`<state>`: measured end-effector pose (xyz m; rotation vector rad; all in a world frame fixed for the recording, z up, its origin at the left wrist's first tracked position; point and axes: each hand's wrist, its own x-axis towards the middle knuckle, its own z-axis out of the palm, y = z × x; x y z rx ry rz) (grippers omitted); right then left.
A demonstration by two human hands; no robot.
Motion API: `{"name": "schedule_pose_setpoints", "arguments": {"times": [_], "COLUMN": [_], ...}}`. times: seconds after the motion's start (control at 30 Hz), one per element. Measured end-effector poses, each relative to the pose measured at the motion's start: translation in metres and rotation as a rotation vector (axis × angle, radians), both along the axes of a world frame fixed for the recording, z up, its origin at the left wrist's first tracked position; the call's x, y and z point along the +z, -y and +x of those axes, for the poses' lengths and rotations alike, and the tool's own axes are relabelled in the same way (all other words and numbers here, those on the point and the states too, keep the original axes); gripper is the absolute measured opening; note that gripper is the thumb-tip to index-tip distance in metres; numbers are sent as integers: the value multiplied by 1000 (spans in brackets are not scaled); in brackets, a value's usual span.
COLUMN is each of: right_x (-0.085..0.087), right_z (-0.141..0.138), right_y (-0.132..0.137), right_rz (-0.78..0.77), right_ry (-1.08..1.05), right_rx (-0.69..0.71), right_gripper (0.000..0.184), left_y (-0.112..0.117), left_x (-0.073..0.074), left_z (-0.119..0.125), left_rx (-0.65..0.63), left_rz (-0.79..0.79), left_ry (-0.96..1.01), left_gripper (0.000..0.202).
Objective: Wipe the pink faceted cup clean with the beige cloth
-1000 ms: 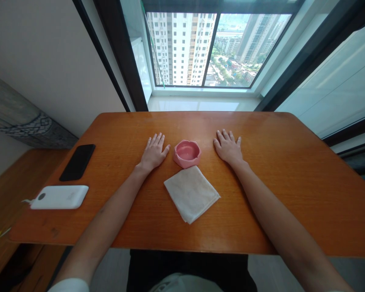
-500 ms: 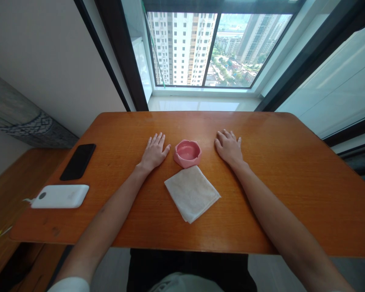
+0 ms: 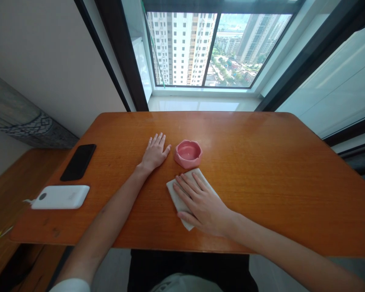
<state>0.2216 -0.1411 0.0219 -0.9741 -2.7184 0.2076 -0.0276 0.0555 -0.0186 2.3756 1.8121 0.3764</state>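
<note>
A folded white cloth (image 3: 177, 195) lies on the wooden table (image 3: 276, 174) right in front of me. My right hand (image 3: 200, 205) rests flat on top of it, fingers stretched out and slightly apart, hiding much of its middle and right side. Just beyond the cloth stands a pink faceted bowl (image 3: 187, 155) that looks like an ashtray, with nothing visible inside. To the left of the bowl, my left hand (image 3: 154, 153) is palm down on the tabletop, fingers spread, its thumb close to the bowl but apart from it.
Toward the table's left edge lie a black phone (image 3: 78, 162) and a white power bank (image 3: 61, 197) with a short cable. A window (image 3: 219, 50) is beyond the far edge. A wooden bench (image 3: 6, 182) stands at the left, below a grey curtain (image 3: 33, 117).
My right hand has come from beside the bowl, back toward me and left, onto the cloth. The cloth has shifted slightly toward me. My left hand stays in place.
</note>
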Motion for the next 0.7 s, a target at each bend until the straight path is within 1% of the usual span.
{"name": "schedule_pose_setpoints", "arguments": {"times": [0.1,0.13,0.2,0.23,0.27,0.3,0.37,0.4,0.43,0.47,0.5,0.53,0.57,0.6,0.63,0.67,0.7], "right_x": [0,-1,-5,-7,-10,-12,-12,-9,-5,2,10,20,31,42,54,64,74], "right_z": [4,6,10,12,14,17,22,25,29,32,35,38,41,44,47,51,54], "right_y": [29,40,61,69,76,82,87,86,83,77,70,60,48,34,18,2,-14], "right_rz": [-37,-48,-51,-48,-38,-19,31,31,4,-73,-201,-340,-499,-662,-788,-882,-881], "right_ry": [30,42,47,54,63,76,71,49,-2,-72,-148,-252,-370,-471,-550,-605,-696], "right_rx": [27,44,83,97,107,114,147,171,190,197,162,86,-45,-181,-344,-491,-604], "right_gripper": [91,99,125,135,136,128,100,89,82,75,68,56,39,35,43,48,50], "left_y": [1,1,1,0,0,0,0,0,0,0,0,1,1,1,1,1,1], "left_x": [1,1,0,0,-1,-1,-1,-1,0,0,1,1,2,2,3,3,3], "left_z": [1,1,1,0,0,0,-1,-1,0,0,0,1,1,1,2,2,2], "left_rx": [1,0,-1,-3,-4,-5,-3,-2,-1,0,0,0,1,2,5,7,9], "left_rz": [-13,-14,-6,-2,1,0,-8,-12,-14,-16,-17,-18,-20,-22,-24,-24,-23], "left_ry": [-4,-6,-6,-2,3,7,10,7,4,1,-1,-3,-6,-9,-12,-14,-13], "left_gripper": [75,76,76,75,75,75,75,75,76,76,76,76,76,76,76,76,76]}}
